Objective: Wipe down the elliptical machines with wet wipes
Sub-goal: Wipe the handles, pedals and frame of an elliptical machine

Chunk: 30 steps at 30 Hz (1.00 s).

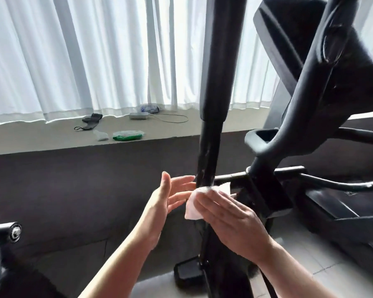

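A black elliptical machine (323, 117) fills the right half of the view. Its upright handle bar (215, 82) rises through the centre, thick with a foam grip above and thinner below. A white wet wipe (195, 206) lies against the thin lower part of the bar. My right hand (230, 220) presses the wipe onto the bar with flat, straight fingers. My left hand (170, 196) is just left of the bar, palm turned toward it, fingers straight, fingertips near the wipe's upper edge.
A beige windowsill (52, 138) runs behind, under white curtains (84, 57). On it lie a green wipe packet (128, 135), a crumpled wipe (101, 135), a black strap (91, 121), a white adapter with cable (139, 115). Another machine's black bar end (9, 231) juts in at lower left.
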{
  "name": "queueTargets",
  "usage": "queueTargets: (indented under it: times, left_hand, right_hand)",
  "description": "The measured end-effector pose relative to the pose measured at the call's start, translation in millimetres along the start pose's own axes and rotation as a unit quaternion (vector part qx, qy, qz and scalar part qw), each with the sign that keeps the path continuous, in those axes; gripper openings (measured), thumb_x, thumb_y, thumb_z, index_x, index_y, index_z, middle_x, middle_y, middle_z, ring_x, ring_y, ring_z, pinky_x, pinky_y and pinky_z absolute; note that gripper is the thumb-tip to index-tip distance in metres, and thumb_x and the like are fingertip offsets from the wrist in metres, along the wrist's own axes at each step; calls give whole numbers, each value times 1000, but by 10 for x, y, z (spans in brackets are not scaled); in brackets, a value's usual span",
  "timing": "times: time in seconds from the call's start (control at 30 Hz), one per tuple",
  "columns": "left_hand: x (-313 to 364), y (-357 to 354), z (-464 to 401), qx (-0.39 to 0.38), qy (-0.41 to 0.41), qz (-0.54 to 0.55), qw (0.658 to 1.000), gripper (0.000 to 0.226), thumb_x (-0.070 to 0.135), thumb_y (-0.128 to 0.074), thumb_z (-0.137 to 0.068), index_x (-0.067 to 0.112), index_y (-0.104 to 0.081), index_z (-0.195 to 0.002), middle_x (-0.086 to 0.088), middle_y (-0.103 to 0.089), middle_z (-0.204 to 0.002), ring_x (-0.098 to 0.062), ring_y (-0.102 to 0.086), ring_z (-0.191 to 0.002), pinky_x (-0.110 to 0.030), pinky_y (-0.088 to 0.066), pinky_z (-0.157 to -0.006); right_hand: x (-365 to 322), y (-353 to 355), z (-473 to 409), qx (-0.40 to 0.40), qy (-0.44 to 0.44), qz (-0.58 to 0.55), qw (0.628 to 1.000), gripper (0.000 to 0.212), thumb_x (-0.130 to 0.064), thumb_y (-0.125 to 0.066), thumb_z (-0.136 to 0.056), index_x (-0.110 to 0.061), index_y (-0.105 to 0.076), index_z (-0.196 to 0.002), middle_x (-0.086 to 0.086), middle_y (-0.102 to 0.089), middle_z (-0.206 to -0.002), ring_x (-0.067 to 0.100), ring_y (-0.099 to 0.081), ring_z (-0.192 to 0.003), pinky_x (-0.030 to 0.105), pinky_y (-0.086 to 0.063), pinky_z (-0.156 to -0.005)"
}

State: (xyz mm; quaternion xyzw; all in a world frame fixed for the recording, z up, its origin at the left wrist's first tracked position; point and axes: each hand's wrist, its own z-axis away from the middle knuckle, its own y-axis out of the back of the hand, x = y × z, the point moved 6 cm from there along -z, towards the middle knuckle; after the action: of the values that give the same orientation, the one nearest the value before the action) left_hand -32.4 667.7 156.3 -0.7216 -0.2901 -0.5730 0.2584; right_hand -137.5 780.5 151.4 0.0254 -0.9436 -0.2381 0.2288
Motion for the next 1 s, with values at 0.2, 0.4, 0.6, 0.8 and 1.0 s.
queueTargets:
  times: [0.2,0.4,0.6,0.8,1.0]
  left_hand:
    - [-126,7,-30,-13,32,7,999,70,64,-18,-87,22,-72,-107,2,-75,-108,-13,-69,-104,-41,-43,-105]
    - [-285,58,49,-1,35,25,999,73,62,-16,-91,17,-72,-108,-2,-74,-109,-18,-69,-105,-42,-43,-104]
    - [-275,302,96,57,6,38,998,68,56,-20,-90,14,-71,-105,-2,-75,-104,-16,-71,-98,-38,-47,-95]
    - [-316,93,36,12,17,34,999,66,64,-23,-94,21,-68,-113,4,-73,-112,-13,-68,-106,-37,-46,-101]
    - [-365,106,39,-4,30,37,999,65,65,-21,-96,23,-67,-114,6,-73,-113,-11,-67,-109,-37,-45,-103]
  right_hand:
    - [356,392,-800,12,127,140,982,37,-14,-65,-97,-4,-59,-131,11,-54,-140,24,-48,-133,35,-37,-114]
    - [375,245,-790,18,140,132,981,30,-17,-53,-101,-2,-62,-127,10,-53,-139,23,-47,-134,37,-30,-118]
    - [-4,-162,-220,-121,233,229,937,38,-34,-63,-95,-12,-65,-125,1,-64,-131,17,-49,-134,38,-17,-122]
    - [561,423,-1049,25,184,234,954,34,-25,-59,-99,-7,-64,-128,8,-59,-135,20,-51,-129,38,-19,-118]
    - [437,98,-526,14,121,223,967,41,-14,-44,-102,-12,-41,-143,4,-42,-148,20,-24,-148,38,-8,-122]
